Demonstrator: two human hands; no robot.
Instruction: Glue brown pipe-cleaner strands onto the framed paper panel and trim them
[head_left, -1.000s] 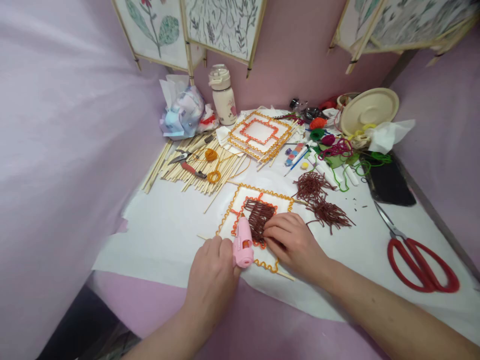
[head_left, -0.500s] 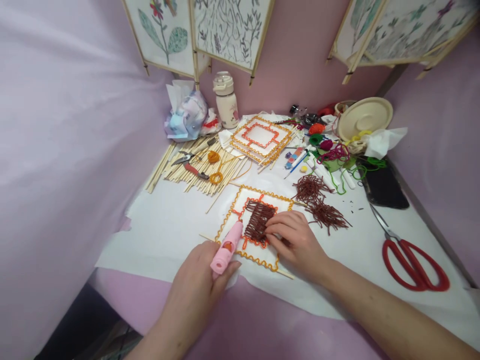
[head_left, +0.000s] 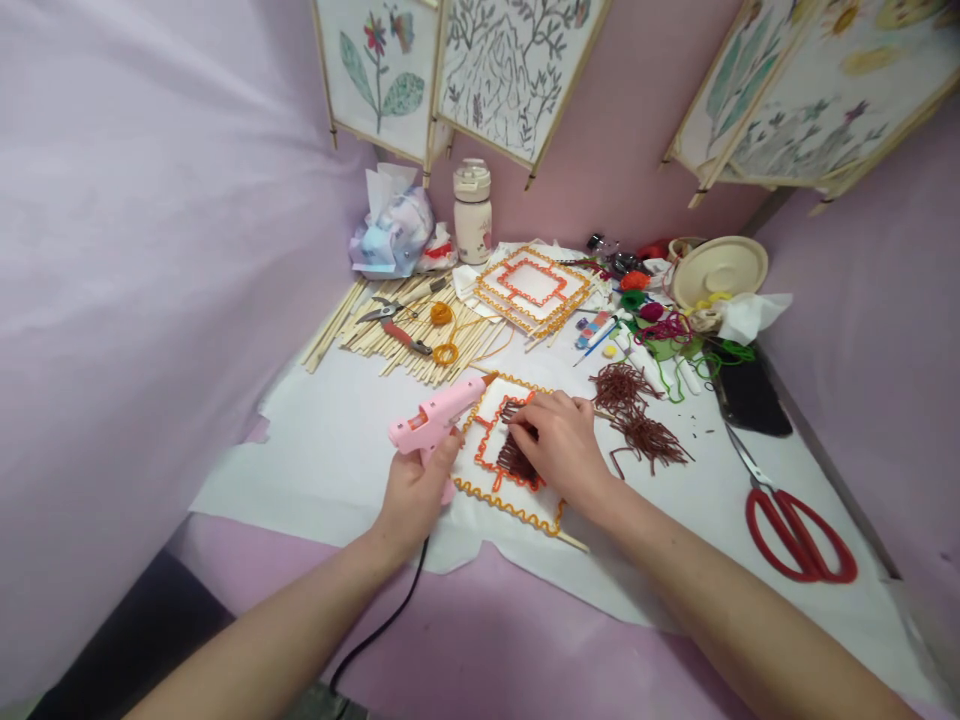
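My left hand (head_left: 420, 490) is wrapped round the handle of a pink glue gun (head_left: 439, 410), whose nozzle points up and right over the top left of a white panel (head_left: 469, 462). Wavy orange yarn (head_left: 517, 515) edges the panel, with a red yarn outline (head_left: 487, 455) inside it. Rows of brown yarn (head_left: 514, 460) lie within that outline, partly hidden by my right hand (head_left: 559, 440). My right fingertips are pinched on a strand of brown yarn at the upper left of the rows.
Two heaps of cut brown yarn (head_left: 649, 440) lie right of the panel, near red-handled scissors (head_left: 799, 530) and a dark phone (head_left: 750, 395). Behind are sticks (head_left: 360, 335), pruning shears (head_left: 401, 335), another yarn-edged panel (head_left: 532, 285) and a bottle (head_left: 473, 220). A black cord (head_left: 390, 620) hangs below the glue gun.
The glue gun has swung from pointing steeply away to lying more sideways, its nozzle now farther up the panel. My right hand has moved to the upper left of the brown rows. The view has shifted.
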